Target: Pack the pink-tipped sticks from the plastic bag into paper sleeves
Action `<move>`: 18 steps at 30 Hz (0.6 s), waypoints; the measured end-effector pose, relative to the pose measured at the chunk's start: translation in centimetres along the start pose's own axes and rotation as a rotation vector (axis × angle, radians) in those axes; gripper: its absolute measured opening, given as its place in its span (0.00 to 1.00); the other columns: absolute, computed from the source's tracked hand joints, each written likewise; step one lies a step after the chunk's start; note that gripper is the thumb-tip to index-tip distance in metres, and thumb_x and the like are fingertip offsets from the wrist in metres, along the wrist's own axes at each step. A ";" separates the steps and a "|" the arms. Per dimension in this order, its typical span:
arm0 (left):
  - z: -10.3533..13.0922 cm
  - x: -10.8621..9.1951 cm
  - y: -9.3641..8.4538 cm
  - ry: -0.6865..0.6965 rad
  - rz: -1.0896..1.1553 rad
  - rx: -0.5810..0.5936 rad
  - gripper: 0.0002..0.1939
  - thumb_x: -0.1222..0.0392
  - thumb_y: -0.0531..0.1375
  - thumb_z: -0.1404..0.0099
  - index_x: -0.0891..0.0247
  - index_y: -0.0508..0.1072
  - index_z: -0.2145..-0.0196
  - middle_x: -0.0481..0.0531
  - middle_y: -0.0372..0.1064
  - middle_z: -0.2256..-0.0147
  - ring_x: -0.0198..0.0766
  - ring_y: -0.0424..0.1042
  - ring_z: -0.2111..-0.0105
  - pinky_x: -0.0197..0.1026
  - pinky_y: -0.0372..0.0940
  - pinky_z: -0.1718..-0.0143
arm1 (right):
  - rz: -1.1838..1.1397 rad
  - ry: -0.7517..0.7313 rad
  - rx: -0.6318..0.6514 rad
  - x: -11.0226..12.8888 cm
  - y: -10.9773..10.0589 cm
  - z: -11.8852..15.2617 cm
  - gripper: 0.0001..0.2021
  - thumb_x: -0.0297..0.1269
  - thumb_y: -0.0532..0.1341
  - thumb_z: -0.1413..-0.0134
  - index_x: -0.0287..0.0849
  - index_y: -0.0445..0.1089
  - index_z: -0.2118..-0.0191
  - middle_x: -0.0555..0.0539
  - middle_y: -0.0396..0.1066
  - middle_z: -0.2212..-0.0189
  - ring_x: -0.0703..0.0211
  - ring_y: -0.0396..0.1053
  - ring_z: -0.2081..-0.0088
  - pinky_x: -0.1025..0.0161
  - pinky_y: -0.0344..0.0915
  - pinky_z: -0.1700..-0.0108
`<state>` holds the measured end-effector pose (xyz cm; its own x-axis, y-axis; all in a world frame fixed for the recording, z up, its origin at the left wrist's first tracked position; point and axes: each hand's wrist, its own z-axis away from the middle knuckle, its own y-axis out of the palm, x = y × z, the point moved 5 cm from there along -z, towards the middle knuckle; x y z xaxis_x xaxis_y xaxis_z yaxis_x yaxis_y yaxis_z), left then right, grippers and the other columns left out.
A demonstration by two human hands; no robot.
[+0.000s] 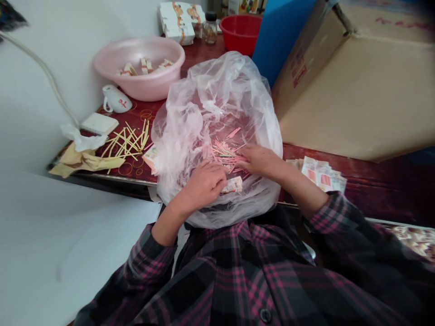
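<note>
A clear plastic bag (234,81) lies wide open on the table in front of me, with a loose pile of thin pink sticks (224,151) inside it, a few of them green. My right hand (261,160) is at the right side of the pile, its fingers closed on the ends of some sticks. My left hand (208,180) is curled at the near side of the bag. A small printed paper packet (234,184) sticks out from under its fingers, which hide the rest of it.
Yellow sticks (127,142) lie left of the bag near a white mug (116,99). Behind stands a pink basin (142,83) holding banded bundles. A red basin (240,34) and a jar (210,29) are farther back. A large cardboard box (356,86) and flat printed packets (321,174) occupy the right.
</note>
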<state>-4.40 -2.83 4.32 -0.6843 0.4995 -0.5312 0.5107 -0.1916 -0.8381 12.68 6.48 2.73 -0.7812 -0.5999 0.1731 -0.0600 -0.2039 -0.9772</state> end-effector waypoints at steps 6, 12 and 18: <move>-0.6 0.2 2.4 -0.030 0.054 0.099 0.14 0.60 0.52 0.24 0.59 0.69 0.70 0.54 0.78 0.64 0.45 0.76 0.59 0.47 0.70 0.50 | 0.093 0.080 -0.004 0.7 0.1 1.2 0.17 0.36 0.66 0.31 0.34 0.76 0.41 0.29 0.77 0.41 0.38 0.75 0.41 0.49 0.69 0.39; -0.8 0.9 2.8 -0.060 0.096 0.057 0.12 0.60 0.54 0.26 0.59 0.69 0.69 0.52 0.75 0.66 0.43 0.74 0.62 0.46 0.68 0.53 | 0.143 0.115 0.044 0.7 -0.3 0.4 0.15 0.32 0.61 0.30 0.33 0.79 0.45 0.27 0.79 0.44 0.33 0.75 0.42 0.45 0.71 0.41; -0.9 1.0 3.1 -0.082 0.099 0.019 0.12 0.60 0.55 0.27 0.59 0.69 0.70 0.53 0.74 0.67 0.44 0.73 0.62 0.46 0.68 0.54 | 0.101 0.153 -0.009 2.5 1.1 0.0 0.22 0.23 0.51 0.32 0.27 0.75 0.39 0.24 0.76 0.42 0.32 0.74 0.40 0.45 0.70 0.40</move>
<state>-3.07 -2.19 1.29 -0.6716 0.4069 -0.6192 0.5683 -0.2533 -0.7828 10.63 4.72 2.06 -0.8688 -0.4923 0.0537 0.0190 -0.1415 -0.9898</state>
